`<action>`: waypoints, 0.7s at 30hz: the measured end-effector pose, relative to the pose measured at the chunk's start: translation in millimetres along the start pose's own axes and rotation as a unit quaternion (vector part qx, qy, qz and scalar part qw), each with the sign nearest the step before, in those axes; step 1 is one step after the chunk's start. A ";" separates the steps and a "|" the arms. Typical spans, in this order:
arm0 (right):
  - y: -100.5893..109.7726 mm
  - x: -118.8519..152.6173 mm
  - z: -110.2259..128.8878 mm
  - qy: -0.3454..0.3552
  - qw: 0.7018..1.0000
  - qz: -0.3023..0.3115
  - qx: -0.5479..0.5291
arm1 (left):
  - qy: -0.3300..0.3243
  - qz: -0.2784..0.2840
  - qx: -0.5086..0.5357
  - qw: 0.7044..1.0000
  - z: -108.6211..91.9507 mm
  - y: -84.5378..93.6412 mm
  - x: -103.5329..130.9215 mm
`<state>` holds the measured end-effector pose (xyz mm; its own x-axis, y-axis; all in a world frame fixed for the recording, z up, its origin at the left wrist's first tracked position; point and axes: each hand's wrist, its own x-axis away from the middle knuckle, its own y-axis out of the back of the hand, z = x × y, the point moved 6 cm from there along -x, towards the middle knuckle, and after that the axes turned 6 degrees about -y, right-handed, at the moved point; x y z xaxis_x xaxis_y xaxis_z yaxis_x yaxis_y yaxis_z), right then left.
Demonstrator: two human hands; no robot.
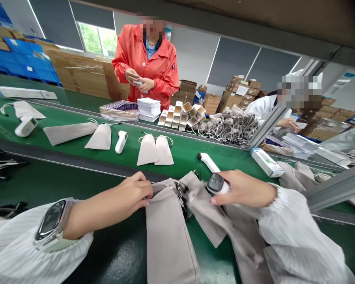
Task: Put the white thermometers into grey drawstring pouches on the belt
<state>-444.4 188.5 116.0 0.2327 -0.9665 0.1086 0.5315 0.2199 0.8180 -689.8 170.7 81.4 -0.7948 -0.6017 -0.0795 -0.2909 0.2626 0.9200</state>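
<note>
The person's left hand [136,191] and right hand [242,187] are bare, and both arms wear big, loose white sleeves, the left sleeve [17,252] and the right sleeve [301,232], with thin grey lines running along the puffy, crinkly cloth. At the end of the right one, the cuff [275,197] is all bunched up in little folds, like a stretchy ruffle. On the left wrist sits a chunky watch [51,219] with a shiny dark face, rounded corners, a see-through case around it and a pale band.
</note>
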 end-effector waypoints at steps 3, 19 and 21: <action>-11.0 -9.8 15.3 -0.021 0.978 -0.038 -0.204 | -0.006 -0.018 -0.031 0.999 -8.7 8.5 -2.4; -39.4 -2.0 61.8 0.158 0.902 0.024 -0.402 | -0.020 -0.221 0.049 0.974 -75.2 45.3 -52.0; -53.4 3.4 63.9 0.146 0.935 0.018 -0.323 | 0.027 -0.231 0.046 0.971 -65.5 49.7 -55.8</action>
<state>-524.1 165.0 108.9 0.4227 -0.8999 -0.1070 0.8780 0.3774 0.2944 -625.0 167.9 156.7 -0.5385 -0.7101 -0.4536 -0.6590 0.0194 0.7519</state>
